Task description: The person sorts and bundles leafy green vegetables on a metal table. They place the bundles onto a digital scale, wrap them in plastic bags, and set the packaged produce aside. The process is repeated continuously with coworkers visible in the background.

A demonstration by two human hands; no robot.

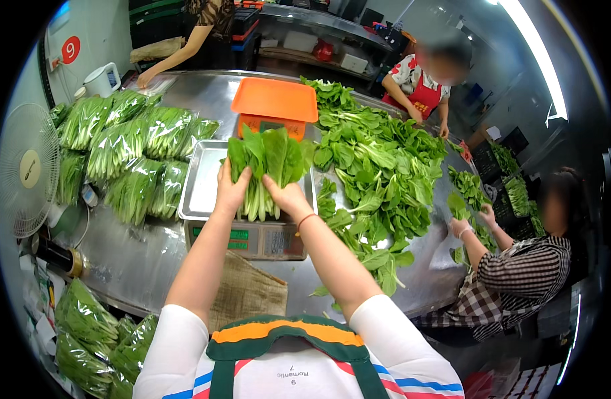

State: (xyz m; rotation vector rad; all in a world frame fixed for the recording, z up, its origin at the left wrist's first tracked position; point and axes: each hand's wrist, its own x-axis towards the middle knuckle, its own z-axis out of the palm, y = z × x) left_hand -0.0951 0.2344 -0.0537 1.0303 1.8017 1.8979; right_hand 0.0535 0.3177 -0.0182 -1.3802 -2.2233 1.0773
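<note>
Between my left hand (231,187) and my right hand (287,195) is a bunch of leafy greens (259,199), gripped from both sides, leaves away from me and pale stems towards me. The bunch is over the right part of a metal tray (198,199) on a digital scale (248,242) with a lit green display. Behind the tray stands a second scale with an orange pan (274,99). Loose leafy greens (380,164) are heaped to the right, and clear bags of greens (118,144) lie to the left.
A metal table (120,254) bears all this. A white fan (28,169), a tape roll (76,263) and more bagged greens (86,339) are on the left. A brown cloth (250,289) lies before me. Co-workers stand at the far side and right, two handling greens (467,184).
</note>
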